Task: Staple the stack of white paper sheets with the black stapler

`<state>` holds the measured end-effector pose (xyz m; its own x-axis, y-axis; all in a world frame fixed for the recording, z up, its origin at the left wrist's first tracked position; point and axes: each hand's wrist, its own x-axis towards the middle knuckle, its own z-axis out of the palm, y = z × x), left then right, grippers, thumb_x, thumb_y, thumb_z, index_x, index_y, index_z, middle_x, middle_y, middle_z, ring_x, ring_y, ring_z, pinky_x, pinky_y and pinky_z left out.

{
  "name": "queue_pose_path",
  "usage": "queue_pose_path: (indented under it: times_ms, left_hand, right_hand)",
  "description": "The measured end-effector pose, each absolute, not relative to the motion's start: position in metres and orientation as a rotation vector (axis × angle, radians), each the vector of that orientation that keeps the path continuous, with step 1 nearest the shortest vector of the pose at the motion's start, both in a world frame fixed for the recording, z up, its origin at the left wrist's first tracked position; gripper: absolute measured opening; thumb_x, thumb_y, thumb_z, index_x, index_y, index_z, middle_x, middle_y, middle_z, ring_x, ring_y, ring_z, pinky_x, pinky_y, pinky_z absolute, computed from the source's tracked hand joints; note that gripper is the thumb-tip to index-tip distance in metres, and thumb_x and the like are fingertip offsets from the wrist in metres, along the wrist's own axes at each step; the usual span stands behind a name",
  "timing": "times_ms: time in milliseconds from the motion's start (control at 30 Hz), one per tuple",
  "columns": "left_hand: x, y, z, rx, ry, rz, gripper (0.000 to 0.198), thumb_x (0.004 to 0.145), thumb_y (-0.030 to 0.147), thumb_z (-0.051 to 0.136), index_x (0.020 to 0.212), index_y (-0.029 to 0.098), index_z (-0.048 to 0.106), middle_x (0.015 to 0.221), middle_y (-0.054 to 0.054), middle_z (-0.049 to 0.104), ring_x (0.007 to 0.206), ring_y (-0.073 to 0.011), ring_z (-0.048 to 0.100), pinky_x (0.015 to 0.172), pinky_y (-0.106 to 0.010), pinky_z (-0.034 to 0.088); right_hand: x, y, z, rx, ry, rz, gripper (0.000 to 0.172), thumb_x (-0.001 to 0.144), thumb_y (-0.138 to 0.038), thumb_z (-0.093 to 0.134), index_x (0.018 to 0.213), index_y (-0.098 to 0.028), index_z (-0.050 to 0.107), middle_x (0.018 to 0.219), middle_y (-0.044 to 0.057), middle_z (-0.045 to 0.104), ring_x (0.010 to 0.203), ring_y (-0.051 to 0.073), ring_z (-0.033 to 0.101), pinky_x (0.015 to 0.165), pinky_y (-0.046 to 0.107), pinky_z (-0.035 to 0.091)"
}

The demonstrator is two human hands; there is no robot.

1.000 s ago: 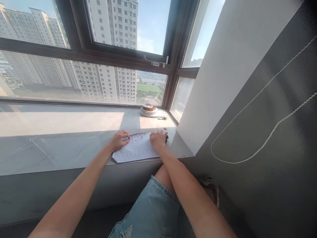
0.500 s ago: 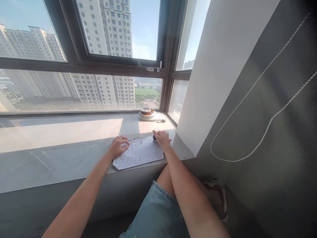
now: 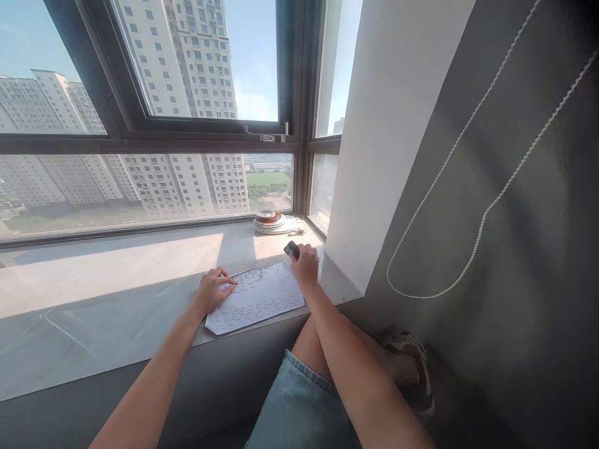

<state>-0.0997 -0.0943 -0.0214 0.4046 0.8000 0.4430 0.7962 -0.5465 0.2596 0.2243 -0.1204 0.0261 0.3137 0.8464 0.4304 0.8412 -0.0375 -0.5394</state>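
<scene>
A white sheet of paper (image 3: 264,296) lies at the sill's front edge, with rows of short dashes along its lower part and small dark marks near its top. My left hand (image 3: 215,290) rests on the paper's left side, fingers stretched out over it and holding nothing. In my right hand (image 3: 306,264) is a small black block-shaped object (image 3: 292,249), its exact kind too small to tell. It is tilted and raised by the paper's upper right corner. Part of it is hidden behind my fingers.
On the pale windowsill (image 3: 116,299) a stack of round plate-like things (image 3: 269,221) stands near the window corner, with a small chain (image 3: 296,232) beside it. A white wall column (image 3: 379,125) rises at the right, and a beaded cord (image 3: 428,296) hangs there.
My right hand has lifted the black object from the paper's right side and tilted it up. My left hand stays on the paper. The view has shifted a little.
</scene>
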Motion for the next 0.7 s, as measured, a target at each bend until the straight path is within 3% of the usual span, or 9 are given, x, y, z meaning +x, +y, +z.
queue_pose_path:
  times_ms: [200,400,700]
  left_hand:
    - [-0.096,-0.099,-0.014,2.583,1.388,0.809,0.027,0.093,0.040,0.059,0.098,0.027,0.081,0.103,-0.008,0.064,0.103,-0.0267,0.061,0.090,-0.038,0.049]
    - [-0.094,-0.101,-0.012,2.542,1.343,0.839,0.021,0.091,0.034,0.058,0.095,0.022,0.075,0.101,-0.006,0.066,0.097,-0.0233,0.064,0.089,-0.035,0.050]
    - [-0.095,-0.096,-0.013,2.519,1.343,0.881,0.025,0.093,0.034,0.053,0.095,0.021,0.074,0.103,-0.008,0.072,0.101,-0.0251,0.066,0.094,-0.038,0.051]
  right_hand:
    - [0.169,-0.117,0.015,-1.430,-1.987,0.374,0.018,0.086,-0.036,0.076,0.095,-0.021,0.071,0.100,0.003,0.069,0.090,0.018,0.060,0.072,0.025,0.039]
    - [0.152,-0.113,0.003,-1.369,-2.056,0.409,0.025,0.081,-0.043,0.079,0.094,-0.022,0.074,0.098,0.003,0.070,0.089,0.019,0.062,0.069,0.025,0.038]
    - [0.176,-0.110,0.004,-1.464,-2.016,0.532,0.024,0.078,-0.034,0.080,0.099,-0.024,0.076,0.086,0.001,0.071,0.084,0.018,0.062,0.067,0.024,0.038]
